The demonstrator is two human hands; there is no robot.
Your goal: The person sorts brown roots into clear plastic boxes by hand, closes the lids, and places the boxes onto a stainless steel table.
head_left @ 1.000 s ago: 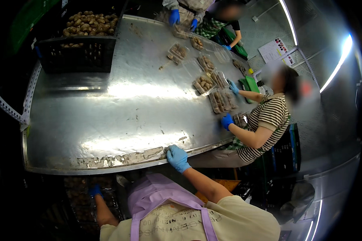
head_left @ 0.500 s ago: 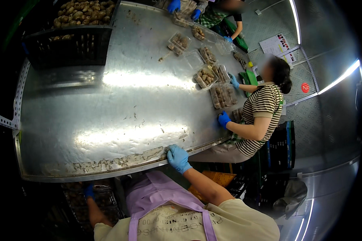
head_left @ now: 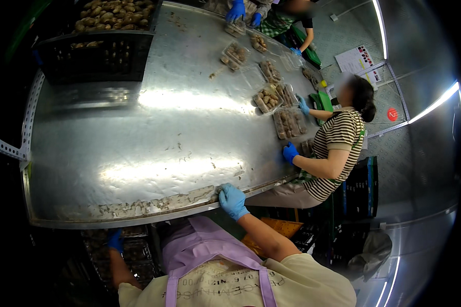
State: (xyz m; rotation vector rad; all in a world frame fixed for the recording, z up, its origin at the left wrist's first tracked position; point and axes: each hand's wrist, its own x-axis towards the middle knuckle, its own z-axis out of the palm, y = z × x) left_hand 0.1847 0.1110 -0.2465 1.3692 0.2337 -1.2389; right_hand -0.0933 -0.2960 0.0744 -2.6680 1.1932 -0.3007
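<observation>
My right hand [head_left: 232,200], in a light blue glove, is closed over the near rim of the metal table [head_left: 153,128], with nothing else seen in it. Low on the left, my left hand [head_left: 116,239] wears a darker blue glove and reaches below the tabletop. It is beside clear plastic packs [head_left: 135,250] with brownish contents, stacked in shadow. Its fingers are partly hidden by the table edge and the dark, so whether it grips a pack does not show.
A black crate [head_left: 95,59] of brown, knobbly produce stands at the far left. Several clear packs of the produce [head_left: 268,100] lie to the right. One co-worker in a striped shirt [head_left: 338,143] stands at the right edge; others with gloved hands [head_left: 235,11] work at the far end.
The whole view has shifted slightly, so the table and packs sit a little further right. My right hand stays on the table rim and my left hand stays by the packs below.
</observation>
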